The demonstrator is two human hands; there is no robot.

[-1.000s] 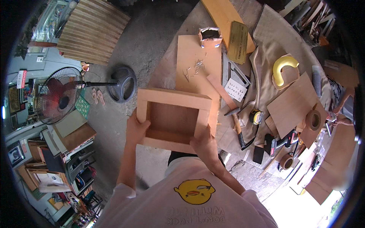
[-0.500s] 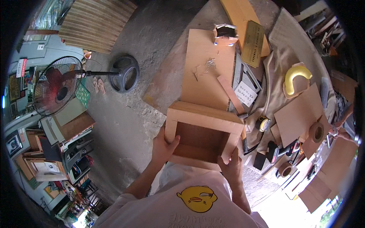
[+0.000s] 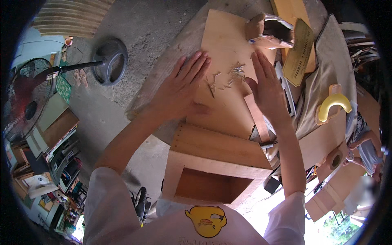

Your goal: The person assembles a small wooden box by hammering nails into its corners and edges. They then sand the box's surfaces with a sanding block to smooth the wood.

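My left hand (image 3: 181, 83) is stretched out flat, fingers together and pointing away, over the left side of a brown board (image 3: 220, 36). My right hand (image 3: 269, 87) reaches over the board's right side, its fingers straight and its thumb apart. Neither holds anything. Between them lies a loose heap of small nails (image 3: 237, 72), with a few strays to its left. Nearer to me, under my forearms, rests a brown open box (image 3: 216, 143) with a framed rectangular opening. Small dots run along its left edge.
A torn carton (image 3: 257, 30) stands at the board's far right, beside a yellowish printed plate (image 3: 299, 53). A yellow curved piece (image 3: 332, 105) lies on cloth at right. A tape roll (image 3: 335, 158) is further right, near another person (image 3: 365, 149). A pedestal fan (image 3: 30, 102) stands left.
Both hands have let go of the box and moved forward over the board by the nails. The box now sits nearer to me. The head view has shifted.
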